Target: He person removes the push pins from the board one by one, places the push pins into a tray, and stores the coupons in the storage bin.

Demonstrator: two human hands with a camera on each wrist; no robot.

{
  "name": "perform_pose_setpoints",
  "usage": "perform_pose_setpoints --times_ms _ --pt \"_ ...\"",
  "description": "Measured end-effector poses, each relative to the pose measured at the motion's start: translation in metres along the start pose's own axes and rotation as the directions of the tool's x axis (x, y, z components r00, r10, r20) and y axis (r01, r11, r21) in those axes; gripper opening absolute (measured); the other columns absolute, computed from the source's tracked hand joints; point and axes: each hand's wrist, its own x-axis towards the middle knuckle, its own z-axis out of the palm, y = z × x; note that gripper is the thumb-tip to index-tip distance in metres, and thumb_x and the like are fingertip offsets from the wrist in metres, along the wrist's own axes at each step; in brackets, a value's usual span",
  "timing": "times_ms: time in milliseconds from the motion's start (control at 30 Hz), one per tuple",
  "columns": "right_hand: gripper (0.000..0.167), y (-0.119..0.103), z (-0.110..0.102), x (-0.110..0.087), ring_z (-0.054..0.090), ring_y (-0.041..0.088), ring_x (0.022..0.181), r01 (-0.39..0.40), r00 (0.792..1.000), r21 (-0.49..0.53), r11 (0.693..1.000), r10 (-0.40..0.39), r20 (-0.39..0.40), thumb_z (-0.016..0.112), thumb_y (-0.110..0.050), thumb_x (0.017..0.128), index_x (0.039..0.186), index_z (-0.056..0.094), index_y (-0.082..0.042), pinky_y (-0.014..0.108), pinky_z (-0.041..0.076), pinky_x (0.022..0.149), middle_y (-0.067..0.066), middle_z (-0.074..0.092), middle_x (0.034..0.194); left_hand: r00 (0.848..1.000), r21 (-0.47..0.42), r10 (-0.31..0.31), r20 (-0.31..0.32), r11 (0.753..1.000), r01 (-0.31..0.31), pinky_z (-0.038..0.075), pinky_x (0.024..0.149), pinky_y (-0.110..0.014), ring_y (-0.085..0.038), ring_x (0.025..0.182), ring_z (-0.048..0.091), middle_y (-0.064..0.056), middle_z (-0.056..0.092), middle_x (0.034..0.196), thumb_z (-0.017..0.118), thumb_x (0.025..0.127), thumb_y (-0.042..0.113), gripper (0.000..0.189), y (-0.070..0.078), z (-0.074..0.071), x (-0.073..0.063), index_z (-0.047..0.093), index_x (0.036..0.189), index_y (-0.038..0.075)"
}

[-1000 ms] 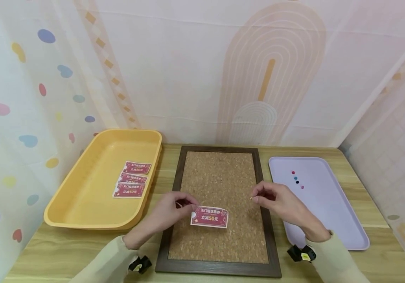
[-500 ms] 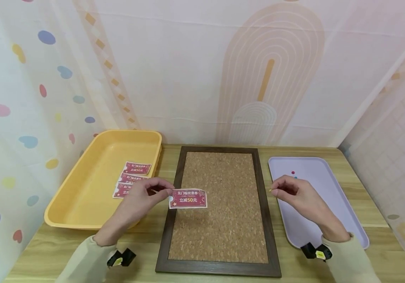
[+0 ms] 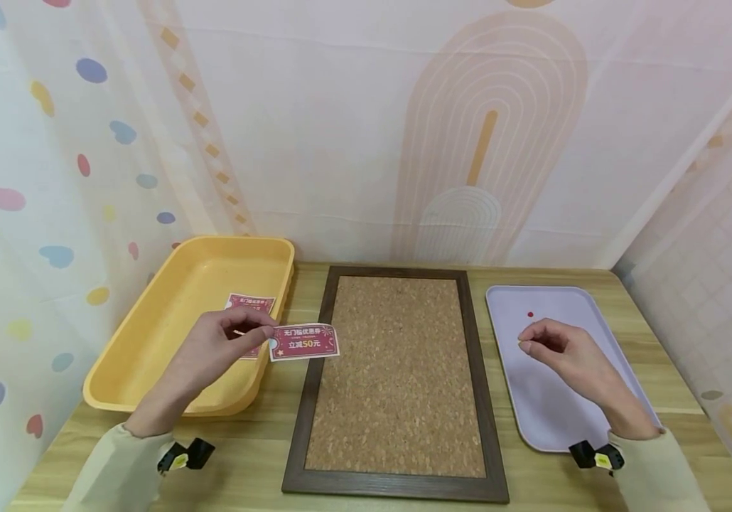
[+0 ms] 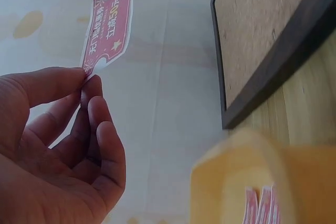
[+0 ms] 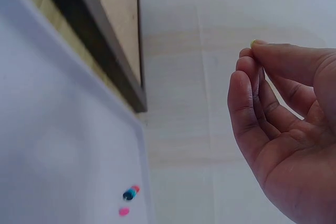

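Note:
My left hand (image 3: pixel 209 352) pinches a pink-red paper coupon (image 3: pixel 305 342) by its left end, between thumb and fingertips. The coupon is held in the air, overlapping the left frame edge of the cork board (image 3: pixel 398 377) in the head view. On the other side, my right hand (image 3: pixel 573 363) hovers over the lilac tray (image 3: pixel 539 405). Its thumb and fingertips pinch a tiny yellow push pin (image 5: pixel 255 42), mostly hidden by the fingers. More coupons (image 4: pixel 262 205) lie in the yellow bin (image 3: pixel 200 284), partly covered by my left hand in the head view.
Several small coloured pins lie on the tray, among them a red one (image 3: pixel 530 314) and a pink one (image 5: pixel 124 212). The dark wooden frame (image 3: pixel 394 485) of the board rests on the wooden table (image 3: pixel 257 462). A patterned curtain (image 3: pixel 340 142) hangs behind.
My left hand has carried the coupon leftward and upward in view, off the cork toward the bin. My right hand has moved right from the board to above the tray.

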Motion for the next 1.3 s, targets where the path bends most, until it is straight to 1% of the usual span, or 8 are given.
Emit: perform_pose_setpoints --times_ms 167,333,433,600,667,867,1067,1300 --pt "0.006 0.01 -0.007 -0.002 0.054 0.007 0.073 -0.011 1.0 -0.032 0.999 0.011 -0.003 0.071 -0.004 0.097 0.103 0.071 -0.001 0.023 0.047 0.063 0.003 0.067 0.088 1.0 0.041 -0.011 -0.003 0.999 0.011 0.05 0.063 -0.026 -0.013 0.076 0.057 -0.006 0.07 0.094 0.07 0.1 0.019 0.017 -0.008 -0.013 0.001 0.077 0.109 0.006" --pt "0.006 0.018 -0.015 -0.002 0.054 0.006 0.073 -0.026 1.0 -0.049 0.998 0.026 0.007 0.069 -0.003 0.098 0.102 0.071 0.0 0.022 0.047 0.063 0.008 0.068 0.088 1.0 0.079 0.019 -0.015 0.997 -0.018 0.048 0.061 -0.025 -0.011 0.077 0.057 -0.005 0.071 0.096 0.069 0.101 0.016 0.016 -0.019 -0.028 0.004 0.076 0.109 0.005" --pt "0.005 0.024 -0.018 -0.002 0.053 0.006 0.072 -0.022 1.0 -0.054 0.998 0.022 0.002 0.07 0.0 0.097 0.101 0.071 0.001 0.022 0.047 0.062 0.008 0.068 0.087 0.999 0.092 0.033 -0.024 0.995 -0.031 0.049 0.064 -0.024 -0.01 0.078 0.059 -0.005 0.072 0.097 0.068 0.101 0.012 0.015 -0.028 -0.036 0.007 0.076 0.109 0.003" --pt "0.005 0.033 -0.025 -0.001 0.052 0.006 0.073 -0.032 0.999 -0.067 0.997 0.032 0.003 0.07 0.0 0.096 0.1 0.07 0.002 0.021 0.047 0.063 0.003 0.067 0.087 1.0 0.101 0.023 -0.008 0.995 -0.022 0.05 0.069 -0.021 -0.01 0.081 0.06 -0.004 0.073 0.099 0.067 0.102 0.013 0.017 -0.041 -0.051 0.012 0.075 0.111 0.001" --pt "0.005 0.038 -0.027 0.0 0.053 0.006 0.074 -0.036 0.999 -0.077 0.996 0.037 0.004 0.07 0.0 0.096 0.1 0.071 0.002 0.02 0.047 0.064 0.003 0.067 0.087 1.0 0.11 0.014 0.005 0.994 -0.015 0.05 0.072 -0.019 -0.01 0.083 0.061 -0.004 0.072 0.1 0.068 0.102 0.015 0.018 -0.045 -0.057 0.014 0.075 0.112 0.001" --pt "0.006 0.051 -0.033 0.003 0.054 0.005 0.075 -0.046 0.999 -0.105 0.993 0.048 0.017 0.071 0.002 0.095 0.101 0.072 0.003 0.02 0.047 0.065 0.003 0.069 0.088 0.997 0.119 -0.046 0.061 0.992 0.039 0.05 0.079 -0.017 -0.006 0.089 0.063 -0.005 0.073 0.106 0.067 0.103 0.019 0.023 -0.057 -0.071 0.019 0.073 0.114 0.0" --pt "0.006 0.061 -0.039 0.003 0.054 0.005 0.076 -0.077 0.996 -0.113 0.991 0.083 0.046 0.069 0.002 0.096 0.102 0.071 0.004 0.02 0.048 0.067 0.005 0.068 0.09 0.991 0.156 -0.082 0.109 0.986 0.064 0.05 0.079 -0.023 -0.007 0.089 0.061 -0.007 0.073 0.108 0.065 0.104 0.021 0.025 -0.069 -0.081 0.029 0.073 0.117 0.001" --pt "0.006 0.07 -0.046 0.003 0.052 0.005 0.078 -0.117 0.989 -0.12 0.986 0.127 0.08 0.069 0.001 0.097 0.102 0.071 0.004 0.021 0.047 0.067 0.004 0.067 0.092 0.974 0.154 -0.155 0.166 0.98 0.13 0.05 0.081 -0.028 -0.014 0.094 0.062 -0.006 0.071 0.112 0.065 0.104 0.028 0.032 -0.083 -0.09 0.042 0.072 0.122 0.002"
